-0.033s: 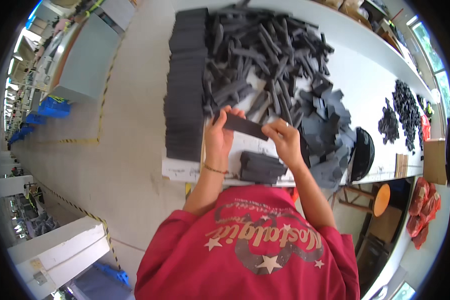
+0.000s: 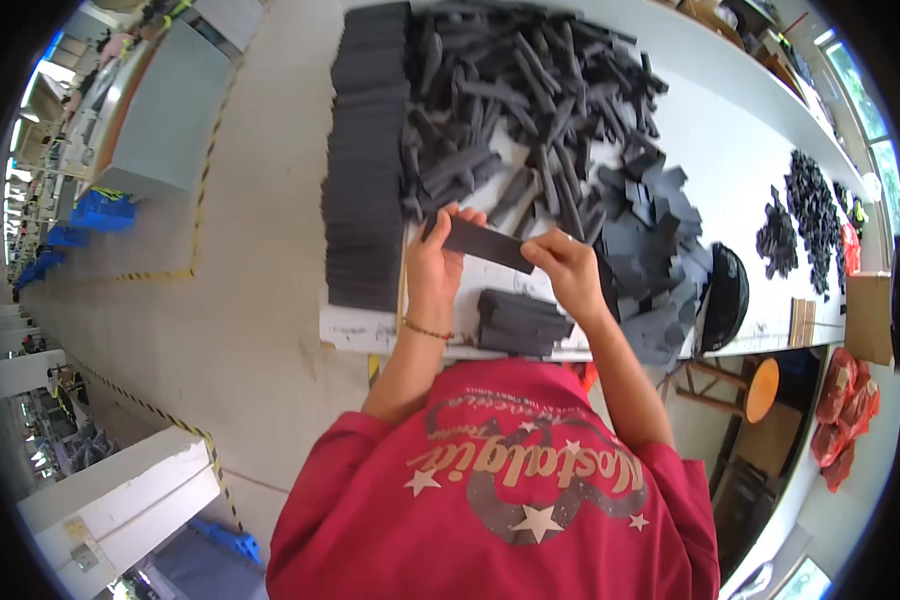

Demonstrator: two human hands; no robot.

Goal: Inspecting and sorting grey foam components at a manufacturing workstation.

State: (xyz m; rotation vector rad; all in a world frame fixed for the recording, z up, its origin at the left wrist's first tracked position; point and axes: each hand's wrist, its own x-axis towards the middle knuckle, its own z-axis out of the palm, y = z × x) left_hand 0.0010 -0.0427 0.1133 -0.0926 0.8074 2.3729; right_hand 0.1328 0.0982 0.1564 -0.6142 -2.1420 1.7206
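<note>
A flat dark grey strip of fabric-like material (image 2: 488, 245) is stretched level between my two hands above the table's front part. My left hand (image 2: 437, 258) grips its left end, thumb on the near side and fingers behind. My right hand (image 2: 565, 270) pinches the right end between thumb and fingers. Just below the strip, a small stack of similar dark strips (image 2: 523, 322) lies by the table's front edge. Left of my hands runs a long, neat row of layered dark strips (image 2: 365, 200). Beyond them spreads a loose heap of folded or rolled dark strips (image 2: 540, 90).
Flat dark pieces (image 2: 650, 240) are piled right of my right hand, next to a black rounded object (image 2: 727, 300). Smaller black heaps (image 2: 810, 200) lie farther right on the white table (image 2: 735, 170). A wooden stool (image 2: 762, 390) stands under the right side. Red bags (image 2: 842, 410) hang beyond it.
The whole view has shifted slightly, so the table and its piles sit a little higher and further left. Both hands keep their hold on the strip.
</note>
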